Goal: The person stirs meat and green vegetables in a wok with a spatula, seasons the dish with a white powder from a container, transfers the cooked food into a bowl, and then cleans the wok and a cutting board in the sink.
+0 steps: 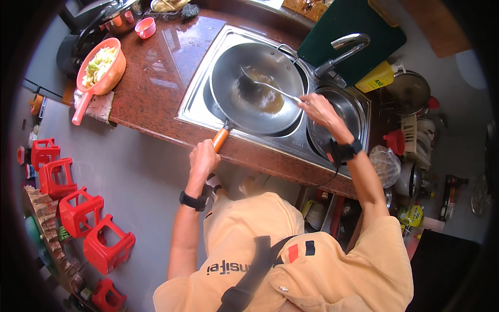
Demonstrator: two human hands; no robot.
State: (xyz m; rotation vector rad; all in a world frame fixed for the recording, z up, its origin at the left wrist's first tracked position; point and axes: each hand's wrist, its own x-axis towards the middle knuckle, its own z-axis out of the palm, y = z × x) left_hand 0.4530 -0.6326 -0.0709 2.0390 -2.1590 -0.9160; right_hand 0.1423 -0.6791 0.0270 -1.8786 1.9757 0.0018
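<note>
A large metal wok [237, 105] rests over the left basin of a stainless steel double sink [195, 99], with some brownish liquid in its bottom. My left hand [204, 158] is closed around the wok's wooden handle [221, 139]. In my right hand [317, 109] is the end of a long metal utensil [277, 90], a spatula or ladle, whose head reaches into the wok; its exact shape is blurred. Behind the right basin stands a curved chrome faucet [335, 66]. At the counter's left end sits an orange handled plastic colander or bowl [109, 78] holding cut pale green vegetables [97, 66].
A pink cup [145, 28] and a lidded pot [122, 19] stand at the back left. A green cutting board [351, 23] and a yellow detergent bottle [376, 78] are behind the sink. A dish rack [410, 134] is at right; several red stools [109, 243] stand on the floor at left.
</note>
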